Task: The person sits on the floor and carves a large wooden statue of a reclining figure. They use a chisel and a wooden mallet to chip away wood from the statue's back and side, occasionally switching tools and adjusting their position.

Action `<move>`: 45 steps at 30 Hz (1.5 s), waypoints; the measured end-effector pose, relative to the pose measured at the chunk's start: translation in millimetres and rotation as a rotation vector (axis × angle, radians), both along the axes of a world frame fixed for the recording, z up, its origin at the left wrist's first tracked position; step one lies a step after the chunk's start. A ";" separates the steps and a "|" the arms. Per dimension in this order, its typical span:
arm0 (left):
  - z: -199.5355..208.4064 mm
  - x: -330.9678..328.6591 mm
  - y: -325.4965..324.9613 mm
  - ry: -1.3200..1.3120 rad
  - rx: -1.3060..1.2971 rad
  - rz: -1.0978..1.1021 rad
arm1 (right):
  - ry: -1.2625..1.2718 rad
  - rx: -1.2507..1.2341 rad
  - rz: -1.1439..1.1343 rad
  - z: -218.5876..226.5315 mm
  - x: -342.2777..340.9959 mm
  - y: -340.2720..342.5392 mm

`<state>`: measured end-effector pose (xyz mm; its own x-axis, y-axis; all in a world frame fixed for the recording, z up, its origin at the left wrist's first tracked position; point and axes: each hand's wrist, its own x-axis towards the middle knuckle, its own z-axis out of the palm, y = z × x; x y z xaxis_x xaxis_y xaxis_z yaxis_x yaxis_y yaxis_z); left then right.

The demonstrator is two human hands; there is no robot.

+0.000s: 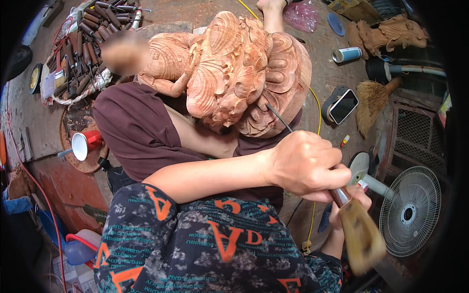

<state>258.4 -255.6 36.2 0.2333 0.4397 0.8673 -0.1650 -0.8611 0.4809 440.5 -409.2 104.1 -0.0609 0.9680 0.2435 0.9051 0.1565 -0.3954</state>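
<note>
One wooden carving (234,73), one chisel (279,118), one mallet (360,234), two hands.

A fan (409,211), broom (372,100) and red-handled cup (84,144) lie around.

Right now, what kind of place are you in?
Probably a wood carver's workshop. A big pale reddish carved wooden figure rests on the lap, the left hand grips a thin metal chisel, and a heap of brown-handled carving tools lies on the floor.
</note>
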 end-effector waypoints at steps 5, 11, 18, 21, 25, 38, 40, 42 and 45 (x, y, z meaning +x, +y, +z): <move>5.6 2.2 2.8 -0.026 -0.047 0.040 | 0.250 0.196 -0.020 -4.1 -10.7 15.9; 14.0 1.4 9.7 -0.015 -0.162 0.100 | -0.006 0.011 -0.170 7.9 -3.2 7.4; 17.2 -1.0 16.5 -0.038 -0.228 0.160 | 0.064 0.022 -0.087 9.1 5.4 11.0; 20.1 -1.6 21.1 -0.059 -0.250 0.196 | 0.261 -0.022 -0.184 6.3 14.3 11.2; 23.6 -3.7 17.6 -0.080 -0.249 0.154 | 0.155 -0.023 -0.288 8.4 6.1 6.4; 17.0 0.4 18.0 -0.114 -0.229 0.155 | 0.496 0.176 -0.077 16.4 -23.2 40.0; 16.8 -1.1 22.0 -0.131 -0.236 0.169 | 0.179 0.120 -0.064 18.2 -21.6 41.2; 14.0 -1.8 23.7 -0.109 -0.242 0.170 | 0.039 0.082 -0.108 14.8 -16.7 34.4; 13.6 -2.1 22.2 -0.104 -0.253 0.186 | 0.127 -0.042 -0.216 16.7 -10.4 20.6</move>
